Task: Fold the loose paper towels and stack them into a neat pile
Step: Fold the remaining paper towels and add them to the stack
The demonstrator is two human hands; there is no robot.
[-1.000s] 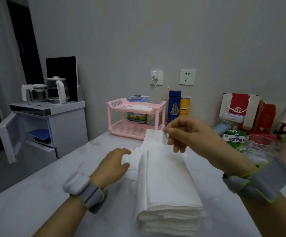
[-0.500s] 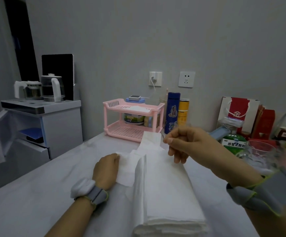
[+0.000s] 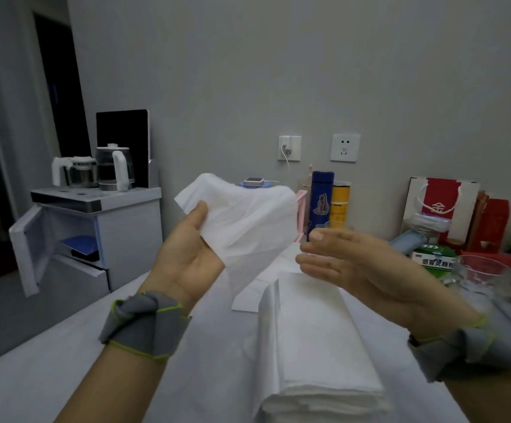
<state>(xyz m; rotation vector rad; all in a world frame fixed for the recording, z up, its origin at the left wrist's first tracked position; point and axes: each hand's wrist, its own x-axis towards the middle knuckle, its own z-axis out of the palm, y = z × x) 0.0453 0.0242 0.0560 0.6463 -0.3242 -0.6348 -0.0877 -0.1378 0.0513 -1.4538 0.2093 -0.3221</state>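
Note:
My left hand (image 3: 187,254) is raised above the table, palm up, and holds one loose white paper towel (image 3: 248,221) with the thumb pressed on its left edge; the sheet drapes over the fingers. My right hand (image 3: 348,264) hovers just right of the towel with its fingers straight and holds nothing. Below them a thick pile of folded white towels (image 3: 315,355) lies on the white table (image 3: 65,370). Another loose sheet (image 3: 257,294) lies flat at the pile's far left corner.
A pink two-tier rack (image 3: 301,209), a blue flask (image 3: 322,203) and a yellow tube (image 3: 339,206) stand by the wall. A glass bowl (image 3: 480,276), a green box (image 3: 434,257) and red bags (image 3: 443,209) crowd the right. A cabinet with kettles (image 3: 95,233) stands left.
My left hand lifted a loose towel off the table and turned palm up. My right hand let go of the sheet corner it pinched and straightened its fingers.

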